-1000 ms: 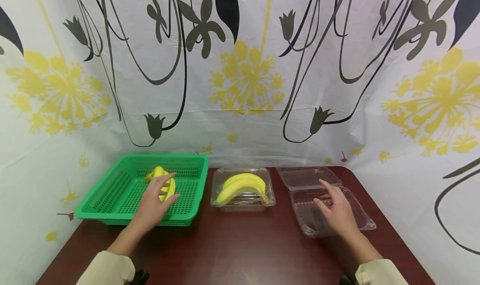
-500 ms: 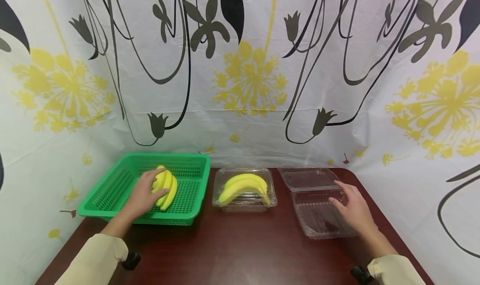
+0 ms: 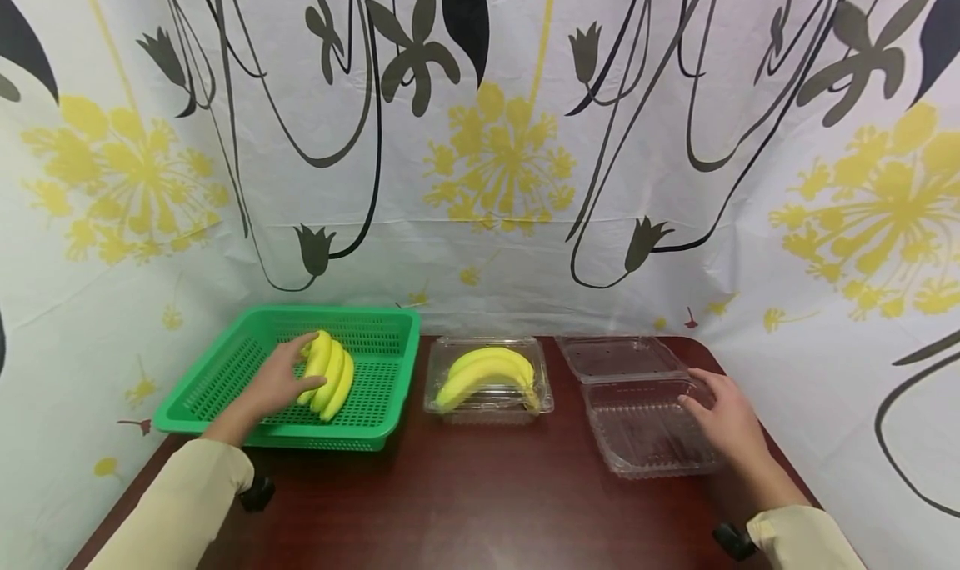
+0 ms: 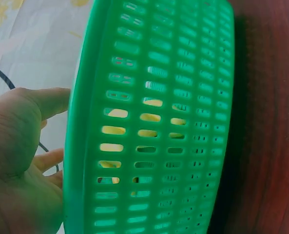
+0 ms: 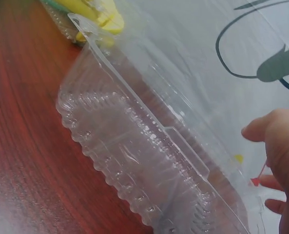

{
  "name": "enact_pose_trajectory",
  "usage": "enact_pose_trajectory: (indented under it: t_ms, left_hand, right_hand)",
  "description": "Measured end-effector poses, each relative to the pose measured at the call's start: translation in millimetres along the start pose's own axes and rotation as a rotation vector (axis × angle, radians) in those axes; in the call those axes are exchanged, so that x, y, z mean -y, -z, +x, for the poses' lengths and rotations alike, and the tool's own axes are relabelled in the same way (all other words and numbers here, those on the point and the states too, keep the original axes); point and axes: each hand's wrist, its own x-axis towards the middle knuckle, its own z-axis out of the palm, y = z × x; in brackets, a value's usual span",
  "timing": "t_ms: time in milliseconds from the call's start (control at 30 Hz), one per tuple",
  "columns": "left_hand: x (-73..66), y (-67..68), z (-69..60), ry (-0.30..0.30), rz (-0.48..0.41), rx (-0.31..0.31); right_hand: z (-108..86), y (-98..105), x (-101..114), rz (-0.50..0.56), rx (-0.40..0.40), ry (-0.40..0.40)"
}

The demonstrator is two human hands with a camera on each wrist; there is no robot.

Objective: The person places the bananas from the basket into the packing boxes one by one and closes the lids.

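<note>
Basket: moulded plastic, smooth rim, slotted walls, soft sheen. Loose bananas: smooth skin, satin rather than glossy. Open box: thin clear plastic, glossy, ribbed walls, scalloped bottom edge catching highlights. Lidded box: same clear shiny plastic. Tabletop: wood-grained, polished, pale glare near front; solid wood or veneer, cannot tell. Backdrop: printed sheet, creased, faint sheen. Sleeves: matt cloth.

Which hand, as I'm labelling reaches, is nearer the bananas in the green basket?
Left. The left hand is at the left side of the bananas, over the green basket; contact is unclear. The right hand is well to their right, beside the open clear container.
</note>
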Motion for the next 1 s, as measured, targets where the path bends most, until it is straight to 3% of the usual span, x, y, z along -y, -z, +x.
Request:
enact_pose_trajectory:
  t_ms: [233, 433, 567, 833, 1000]
  left_hand:
    - [3.9, 1.3, 4.7, 0.075, -0.034, 0.092]
    - [7.4, -1.0, 8.2, 0.153, -0.053, 0.165]
    - [9.7, -2.7, 9.7, 0.165, -0.07, 0.202]
    - [11.8, -4.8, 11.2, 0.14, -0.103, 0.206]
    - [12.0, -6.9, 11.9, 0.137, -0.141, 0.203]
  right_hand:
    - [-0.4, 0.5, -11.2, 0.002, 0.056, -0.057]
    - [-2.2, 6.6, -18.3, 0.088, 0.105, -0.147]
    - [-5.6, 10.5, -17.5, 0.128, 0.115, -0.157]
    - [-13.0, 7.4, -23.5, 0.41, 0.2, -0.278]
    - [-18.9, 1.0, -33.8, 0.67, 0.238, -0.363]
